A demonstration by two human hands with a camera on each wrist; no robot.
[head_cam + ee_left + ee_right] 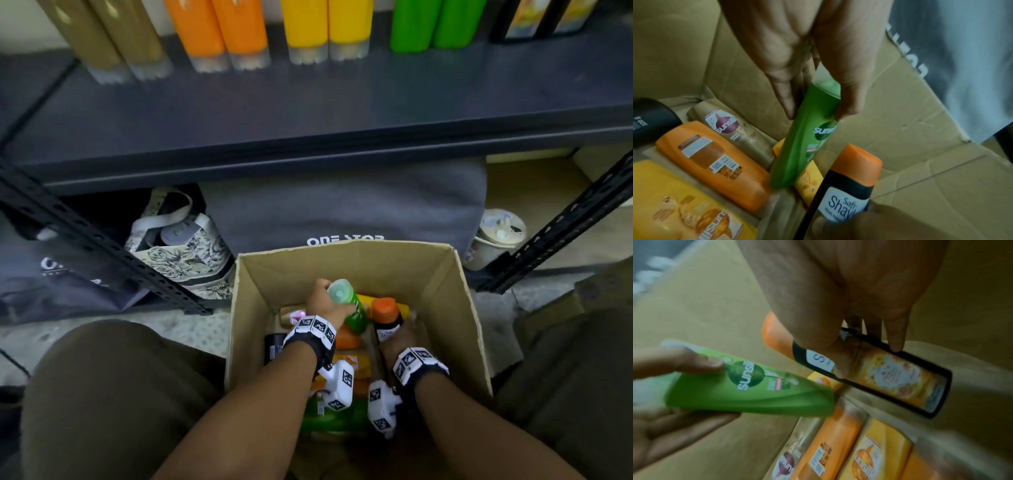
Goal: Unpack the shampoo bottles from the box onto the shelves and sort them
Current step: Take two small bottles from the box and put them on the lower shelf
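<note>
Green bottle is gripped near its cap by the left hand, inside the box. Beside it, the black bottle is pinched by the right hand. Either could probably slip if lifted hastily, since both grips look narrow.

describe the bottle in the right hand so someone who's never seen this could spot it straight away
Start at the open cardboard box on the floor below the dark shelf. Inside it, on the right side, the right hand grips a black bottle that is tilted up from the others. It alone has a black body with an orange cap and a white label, next to the green Sunsilk bottle in the left hand.
</note>
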